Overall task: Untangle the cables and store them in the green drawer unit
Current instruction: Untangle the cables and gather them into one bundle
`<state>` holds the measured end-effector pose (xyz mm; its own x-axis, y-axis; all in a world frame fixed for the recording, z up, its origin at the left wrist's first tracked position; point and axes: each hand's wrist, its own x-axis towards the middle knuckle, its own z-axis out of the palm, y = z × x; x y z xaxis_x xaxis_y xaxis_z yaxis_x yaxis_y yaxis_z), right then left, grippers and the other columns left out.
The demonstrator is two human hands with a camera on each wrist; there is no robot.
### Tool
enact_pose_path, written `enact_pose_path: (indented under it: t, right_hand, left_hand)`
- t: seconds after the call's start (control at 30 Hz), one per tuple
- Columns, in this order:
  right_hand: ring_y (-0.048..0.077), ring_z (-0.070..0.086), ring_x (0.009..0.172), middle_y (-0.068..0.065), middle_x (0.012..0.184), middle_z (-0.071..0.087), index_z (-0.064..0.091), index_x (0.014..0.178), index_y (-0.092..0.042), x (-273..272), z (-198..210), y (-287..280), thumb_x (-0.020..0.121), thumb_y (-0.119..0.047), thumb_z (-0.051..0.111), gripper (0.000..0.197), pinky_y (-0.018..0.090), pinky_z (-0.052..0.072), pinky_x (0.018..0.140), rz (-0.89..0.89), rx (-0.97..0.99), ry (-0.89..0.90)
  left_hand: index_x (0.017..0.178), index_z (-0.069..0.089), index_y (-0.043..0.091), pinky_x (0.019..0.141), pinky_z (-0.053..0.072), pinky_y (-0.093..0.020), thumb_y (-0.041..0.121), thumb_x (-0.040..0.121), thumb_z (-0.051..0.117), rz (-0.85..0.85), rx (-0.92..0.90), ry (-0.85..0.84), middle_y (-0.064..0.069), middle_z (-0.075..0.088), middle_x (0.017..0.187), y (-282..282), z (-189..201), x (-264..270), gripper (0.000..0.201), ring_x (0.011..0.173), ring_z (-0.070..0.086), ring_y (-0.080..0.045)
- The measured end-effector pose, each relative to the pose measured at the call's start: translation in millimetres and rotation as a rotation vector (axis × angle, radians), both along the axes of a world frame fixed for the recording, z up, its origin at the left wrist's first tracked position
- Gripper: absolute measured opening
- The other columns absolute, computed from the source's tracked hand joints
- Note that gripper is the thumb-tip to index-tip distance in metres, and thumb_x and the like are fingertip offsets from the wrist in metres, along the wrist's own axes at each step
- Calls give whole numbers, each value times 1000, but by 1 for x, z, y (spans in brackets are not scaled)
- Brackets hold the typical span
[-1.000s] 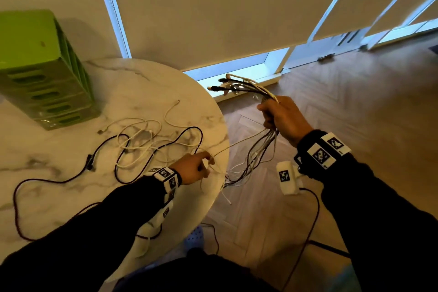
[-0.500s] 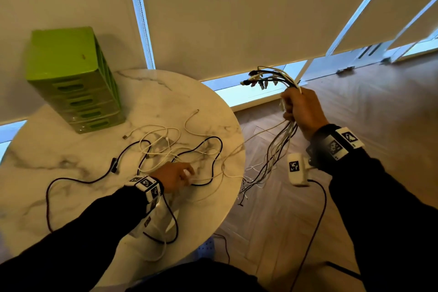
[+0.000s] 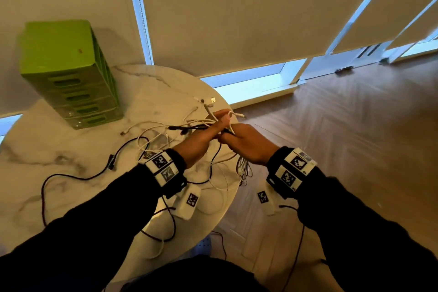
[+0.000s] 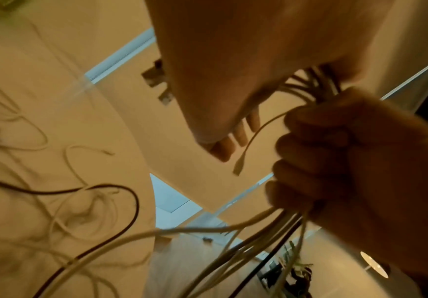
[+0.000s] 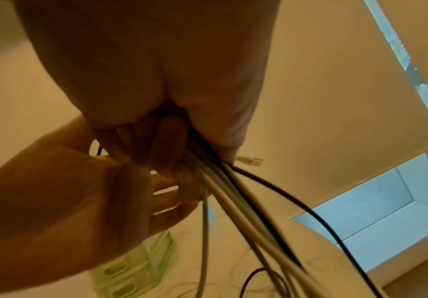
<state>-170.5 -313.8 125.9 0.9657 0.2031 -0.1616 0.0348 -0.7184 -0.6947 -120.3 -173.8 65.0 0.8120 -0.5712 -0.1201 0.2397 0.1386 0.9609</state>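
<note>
- A bundle of cables (image 3: 214, 123) is clenched in the right hand (image 3: 246, 144) above the table (image 3: 59, 156) edge, fingers curled round it.
- The cable ends are touched by the left hand (image 3: 201, 137); whether its fingers pinch them cannot be told.
- More cables (image 3: 147, 135) are left tangled on the table.
- The green drawer unit (image 3: 68, 73) is seen upright at the table's far left, well apart from both hands.

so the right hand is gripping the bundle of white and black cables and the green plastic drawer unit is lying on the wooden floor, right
Not quite. The right hand does grip the bundle of white and black cables, but the green plastic drawer unit stands on the round white marble table, as the head view shows.
</note>
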Motion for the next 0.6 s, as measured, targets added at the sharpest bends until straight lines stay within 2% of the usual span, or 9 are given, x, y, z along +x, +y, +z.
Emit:
enact_pose_path:
  t: [0.07, 0.13, 0.23, 0.3, 0.33, 0.4, 0.47, 0.53, 0.6]
  right_hand:
    - [1, 55, 78, 1, 98, 66, 66, 112, -5, 6, -13, 4, 105, -21, 46, 26, 23, 42, 75, 8, -20, -32]
    - [13, 58, 80, 6, 99, 67, 65, 110, -2, 11, -24, 15, 105, -23, 46, 29, 32, 45, 76, 43, -16, -37]
    - [17, 60, 83, 5, 100, 65, 64, 109, 0, 15, -34, 32, 103, -18, 48, 25, 29, 47, 73, 120, 4, -41]
    - [23, 60, 75, 11, 88, 67, 63, 99, 0, 19, -38, 41, 102, -19, 51, 23, 42, 48, 70, 152, 25, -40]
    - [22, 62, 75, 9, 85, 68, 64, 97, -6, 21, -39, 44, 101, -20, 54, 18, 42, 51, 72, 177, 68, -1]
    - [13, 63, 73, -3, 80, 66, 62, 98, -24, 22, -42, 45, 99, -17, 60, 7, 31, 55, 71, 224, 224, 142]
    - [15, 61, 73, -2, 82, 66, 61, 94, -30, 25, -56, 42, 92, -20, 70, 13, 32, 55, 73, 262, 278, 263]
    - [15, 55, 69, 9, 77, 59, 58, 75, -18, 27, -81, 36, 85, -30, 77, 24, 43, 50, 71, 321, 128, 342]
    - [9, 51, 66, 0, 68, 53, 52, 67, -19, 24, -109, 29, 85, -31, 79, 34, 29, 41, 67, 373, -69, 456]
  left_hand:
    - [112, 68, 27, 96, 49, -31, 46, 100, 52, -23, 106, 33, 13, 76, 103, 4, 11, 2, 27, 103, 68, -7]
    - [102, 70, 25, 97, 47, -36, 57, 96, 53, -28, 219, 86, 9, 74, 96, 14, 12, 4, 37, 97, 66, -13]
    - [105, 70, 13, 90, 51, -30, 45, 100, 51, 44, 151, 142, -1, 73, 102, 28, 15, 3, 37, 98, 66, -15]
    - [100, 72, 12, 87, 53, -31, 40, 103, 48, 131, 72, 149, -4, 73, 111, 35, 19, 1, 38, 99, 68, -15]
    - [91, 73, 18, 83, 55, -35, 41, 103, 47, 147, 50, 152, -4, 74, 112, 39, 21, 0, 37, 97, 69, -17]
    - [71, 68, 24, 80, 57, -50, 48, 100, 48, 129, 7, 140, -5, 75, 90, 47, 24, -2, 42, 95, 70, -31]
    - [69, 56, 18, 95, 48, -63, 49, 102, 46, 133, -7, 84, -1, 55, 61, 60, 24, -2, 46, 87, 69, -35]
    - [73, 43, 16, 100, 49, -55, 38, 108, 37, 166, -58, 79, 2, 35, 51, 78, 25, 0, 41, 61, 63, -26]
    - [76, 40, 18, 87, 57, -45, 33, 109, 34, 211, -140, 136, 5, 29, 49, 99, 28, 2, 37, 44, 42, -14]
